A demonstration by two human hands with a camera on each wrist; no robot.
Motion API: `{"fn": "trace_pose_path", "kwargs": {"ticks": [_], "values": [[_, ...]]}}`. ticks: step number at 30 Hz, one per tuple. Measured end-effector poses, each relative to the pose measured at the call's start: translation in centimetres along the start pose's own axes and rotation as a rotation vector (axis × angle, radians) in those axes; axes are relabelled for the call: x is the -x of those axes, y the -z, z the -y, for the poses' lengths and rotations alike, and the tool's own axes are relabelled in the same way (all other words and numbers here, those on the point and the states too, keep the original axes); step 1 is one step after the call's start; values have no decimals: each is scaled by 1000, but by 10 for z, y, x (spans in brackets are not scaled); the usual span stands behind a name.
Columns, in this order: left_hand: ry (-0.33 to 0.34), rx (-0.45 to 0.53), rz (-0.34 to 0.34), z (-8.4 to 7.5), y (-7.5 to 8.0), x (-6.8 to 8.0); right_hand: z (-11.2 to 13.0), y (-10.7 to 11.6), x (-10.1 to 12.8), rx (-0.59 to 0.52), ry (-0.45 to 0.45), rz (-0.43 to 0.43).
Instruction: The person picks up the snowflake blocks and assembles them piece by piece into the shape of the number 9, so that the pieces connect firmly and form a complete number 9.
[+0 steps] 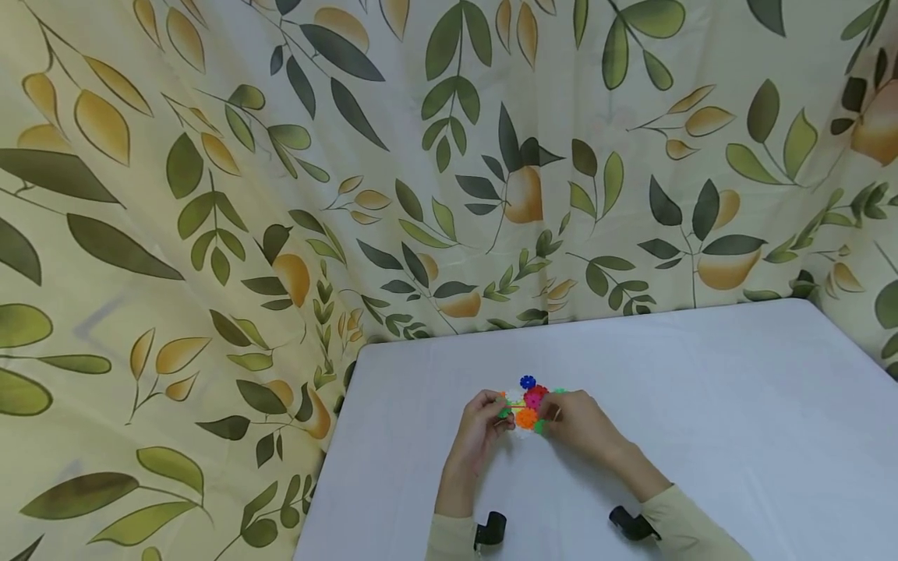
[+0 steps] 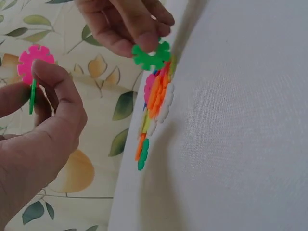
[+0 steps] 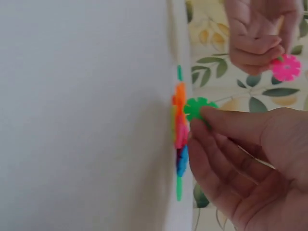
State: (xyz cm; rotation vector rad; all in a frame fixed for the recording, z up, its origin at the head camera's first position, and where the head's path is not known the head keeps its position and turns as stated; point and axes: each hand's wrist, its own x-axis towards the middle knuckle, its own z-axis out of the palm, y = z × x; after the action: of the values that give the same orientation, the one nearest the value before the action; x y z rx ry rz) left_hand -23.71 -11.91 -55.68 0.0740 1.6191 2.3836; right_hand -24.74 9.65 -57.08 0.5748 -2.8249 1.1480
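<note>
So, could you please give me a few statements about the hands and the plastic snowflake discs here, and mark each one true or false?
1. The right hand pinches a green disc. True.
2. The left hand holds a blue disc. False: it pinches a pink disc joined to a thin green one seen edge-on.
3. A pile of coloured discs lies on the white table. True.
4. The table stands before a plain grey wall. False: a leaf-and-fruit patterned curtain hangs behind it.
5. Both hands rest flat and open on the table. False: each hand's fingers pinch a disc above the pile.
</note>
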Motion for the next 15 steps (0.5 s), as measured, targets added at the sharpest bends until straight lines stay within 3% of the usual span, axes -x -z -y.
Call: {"fn": "trace_pose_path", "kwargs": {"ticks": [10,15], "values": [[-38,120,-60,3,1,1,9,22,0,-382,-79,-74],[-32,126,-75,3,-2,1,15,26,0,-508,-117,-81]]}}
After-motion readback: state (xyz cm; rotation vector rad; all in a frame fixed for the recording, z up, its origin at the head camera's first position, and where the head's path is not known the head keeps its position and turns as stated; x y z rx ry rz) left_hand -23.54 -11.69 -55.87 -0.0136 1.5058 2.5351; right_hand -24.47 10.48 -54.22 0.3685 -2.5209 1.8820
